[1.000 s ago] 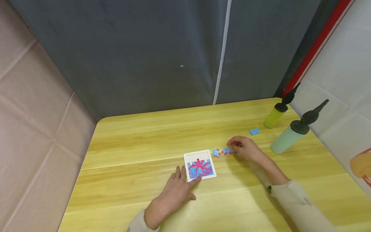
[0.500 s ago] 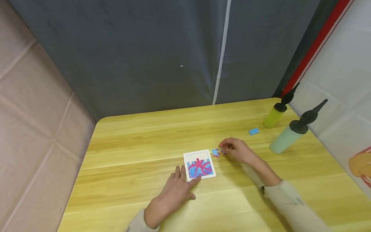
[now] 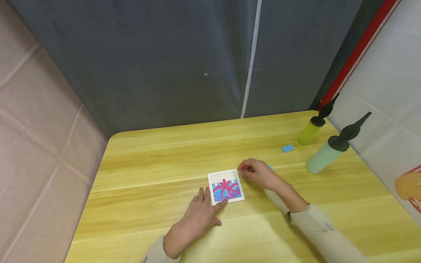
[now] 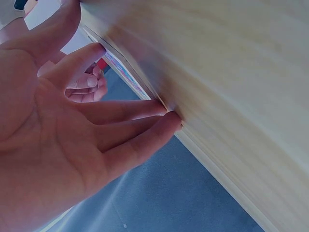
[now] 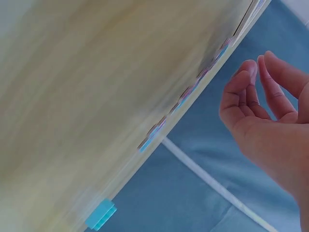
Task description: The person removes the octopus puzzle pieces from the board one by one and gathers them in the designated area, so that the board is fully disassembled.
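In the head view, a white-framed jigsaw puzzle [image 3: 218, 178] lies on the table, its lower part filled with a pink octopus picture and its top strip bare. My left hand [image 3: 198, 219] rests on the frame's lower left with straight fingers; in the left wrist view its fingertips [image 4: 171, 118] touch the table beside the frame. Just right of the frame hovers my right hand [image 3: 261, 175], mostly hiding the loose puzzle pieces. The right wrist view shows those pieces [image 5: 182, 100] in a row on the tabletop, with my right hand's bent fingers [image 5: 236, 94] apart from them and holding nothing visible.
A blue toy brick [image 3: 287, 148] lies behind my right hand. At the right stand a yellow-green cylinder [image 3: 309, 133] and a pale green cylinder [image 3: 322, 159], both with black nozzled tops. A dark curtain [image 3: 158, 73] hangs behind the table [image 3: 148, 160].
My right hand has moved left along the row of puzzle pieces, from the far end to the piece nearest the frame. The left hand and the puzzle stay put.
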Motion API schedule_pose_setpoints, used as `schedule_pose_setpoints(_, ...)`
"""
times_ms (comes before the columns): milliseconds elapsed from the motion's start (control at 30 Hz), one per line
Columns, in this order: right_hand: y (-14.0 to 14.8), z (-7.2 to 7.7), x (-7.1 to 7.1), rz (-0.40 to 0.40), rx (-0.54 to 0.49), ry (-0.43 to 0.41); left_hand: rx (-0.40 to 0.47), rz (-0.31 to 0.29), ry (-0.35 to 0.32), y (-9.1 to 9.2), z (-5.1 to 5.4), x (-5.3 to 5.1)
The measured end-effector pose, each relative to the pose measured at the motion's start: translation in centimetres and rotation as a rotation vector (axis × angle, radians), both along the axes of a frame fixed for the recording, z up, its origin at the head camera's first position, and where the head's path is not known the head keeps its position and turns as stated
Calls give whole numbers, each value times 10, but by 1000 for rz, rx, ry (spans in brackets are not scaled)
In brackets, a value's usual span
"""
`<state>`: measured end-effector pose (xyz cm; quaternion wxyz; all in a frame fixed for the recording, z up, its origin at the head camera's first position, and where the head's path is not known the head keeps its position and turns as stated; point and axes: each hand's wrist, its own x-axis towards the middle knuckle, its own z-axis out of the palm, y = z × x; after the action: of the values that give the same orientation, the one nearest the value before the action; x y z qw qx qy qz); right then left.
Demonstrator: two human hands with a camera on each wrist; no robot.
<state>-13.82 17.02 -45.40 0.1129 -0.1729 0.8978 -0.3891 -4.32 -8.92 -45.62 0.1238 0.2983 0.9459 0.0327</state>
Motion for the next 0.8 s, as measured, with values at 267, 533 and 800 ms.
schedule_pose_setpoints(267, -21, 0, 2, 56, 9, 14, -13, 2, 9, 0, 0, -1)
schedule_pose_setpoints(533, -34, 0, 5, 68, 11, -26, -25, 1, 14, 1, 0, -2)
schedule_pose_setpoints(800, -43, -2, 7, 97, 21, -3, -29, -1, 1, 2, 0, -2)
